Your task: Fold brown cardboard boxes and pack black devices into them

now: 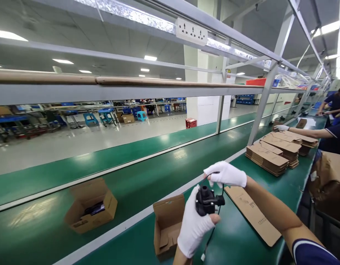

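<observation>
A black device [206, 201] with a round knob on top and a thin black cable is gripped in my left hand [194, 222], which wears a white glove with the thumb tip bare. My right hand [225, 173], gloved too, pinches the cable just above the device. The cable's white connector [203, 256] hangs below. An open cardboard box [167, 230] stands left of my left hand on the green bench. Under my right forearm lies a flat folded carton [254, 215].
On the green conveyor [136, 191] at left sits another open box [94, 206] with a dark item inside. Stacks of flat cartons [266, 158] lie to the right. A co-worker's gloved hand [281, 128] is beyond them. A metal frame post [262, 105] rises beside the bench.
</observation>
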Available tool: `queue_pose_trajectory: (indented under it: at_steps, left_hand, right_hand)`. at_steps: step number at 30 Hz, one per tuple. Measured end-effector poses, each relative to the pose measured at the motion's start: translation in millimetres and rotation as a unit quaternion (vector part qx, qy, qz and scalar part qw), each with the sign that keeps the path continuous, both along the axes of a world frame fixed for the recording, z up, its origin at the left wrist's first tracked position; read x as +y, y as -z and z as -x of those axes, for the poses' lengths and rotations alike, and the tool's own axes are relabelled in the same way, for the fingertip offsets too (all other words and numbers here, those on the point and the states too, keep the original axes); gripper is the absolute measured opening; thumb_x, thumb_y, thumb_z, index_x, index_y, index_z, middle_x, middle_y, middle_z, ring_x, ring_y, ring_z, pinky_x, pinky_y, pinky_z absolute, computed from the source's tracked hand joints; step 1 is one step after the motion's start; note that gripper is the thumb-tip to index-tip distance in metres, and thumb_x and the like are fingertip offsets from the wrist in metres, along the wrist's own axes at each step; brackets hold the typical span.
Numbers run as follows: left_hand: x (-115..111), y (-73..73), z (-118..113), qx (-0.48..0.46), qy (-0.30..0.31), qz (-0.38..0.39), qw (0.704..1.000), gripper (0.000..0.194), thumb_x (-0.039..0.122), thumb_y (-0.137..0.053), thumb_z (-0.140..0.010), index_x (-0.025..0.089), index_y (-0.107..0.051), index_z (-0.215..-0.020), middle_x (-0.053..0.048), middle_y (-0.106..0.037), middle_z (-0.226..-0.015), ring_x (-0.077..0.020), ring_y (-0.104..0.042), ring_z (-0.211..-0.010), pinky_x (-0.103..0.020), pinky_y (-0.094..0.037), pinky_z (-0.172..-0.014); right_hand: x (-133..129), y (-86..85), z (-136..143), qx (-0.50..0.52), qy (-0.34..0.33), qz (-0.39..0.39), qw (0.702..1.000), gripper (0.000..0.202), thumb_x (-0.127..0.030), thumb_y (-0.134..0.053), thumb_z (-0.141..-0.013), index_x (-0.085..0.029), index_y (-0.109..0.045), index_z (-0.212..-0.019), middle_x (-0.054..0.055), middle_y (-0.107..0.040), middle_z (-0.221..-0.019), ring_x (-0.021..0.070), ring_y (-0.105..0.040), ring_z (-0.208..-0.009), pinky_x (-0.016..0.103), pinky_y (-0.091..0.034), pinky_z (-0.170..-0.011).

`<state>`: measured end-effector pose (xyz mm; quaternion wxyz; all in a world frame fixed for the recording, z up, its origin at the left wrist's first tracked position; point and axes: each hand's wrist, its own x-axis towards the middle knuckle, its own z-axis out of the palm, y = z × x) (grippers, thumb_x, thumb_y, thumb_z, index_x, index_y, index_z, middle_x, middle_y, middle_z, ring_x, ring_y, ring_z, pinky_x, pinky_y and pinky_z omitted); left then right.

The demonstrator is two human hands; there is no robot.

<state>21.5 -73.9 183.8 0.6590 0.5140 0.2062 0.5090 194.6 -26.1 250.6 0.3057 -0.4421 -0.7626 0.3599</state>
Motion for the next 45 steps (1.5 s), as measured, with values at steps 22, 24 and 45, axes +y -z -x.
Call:
queue_pose_trajectory:
  at_steps: [22,24,45]
  left_hand:
    - [28.9,8.3,31.2,-0.367,-0.210,0.243,0.873,0.025,0.037,-0.053,-0.093,0.014,-0.052,-0.104,-0.005,-0.055,-0.087,-0.0110,-0.057,-0.070,-0.017,-0.047,-0.057]
    - [30.1,12.6,24.9,-0.315,-0.275,0.184,0.890,0.036,0.044,-0.066,-0.085,0.014,-0.053,-0.101,-0.004,-0.055,-0.085,-0.0108,-0.056,-0.069,-0.015,-0.044,-0.054]
    - [21.9,19.6,31.4,-0.099,-0.169,-0.086,0.977,0.067,0.076,-0.063,-0.071,0.014,-0.057,-0.096,-0.007,-0.055,-0.080,-0.0154,-0.051,-0.067,-0.025,-0.045,-0.063]
  right_hand:
    - [-92.6,23.9,54.4,-0.561,-0.314,-0.172,0.746,0.042,-0.020,-0.063,-0.070,-0.016,-0.057,-0.112,0.001,-0.059,-0.059,0.0180,-0.049,-0.039,0.026,-0.021,-0.042]
    - [-94.7,8.1,54.6,-0.567,-0.330,-0.169,0.736,0.041,-0.022,-0.064,-0.072,-0.017,-0.057,-0.111,0.002,-0.060,-0.061,0.0187,-0.049,-0.040,0.028,-0.019,-0.040]
    - [7.1,-10.4,28.5,-0.244,-0.065,-0.110,0.961,0.031,-0.014,-0.044,-0.089,-0.016,-0.067,-0.110,0.001,-0.066,-0.080,0.0130,-0.053,-0.046,0.024,-0.044,-0.050]
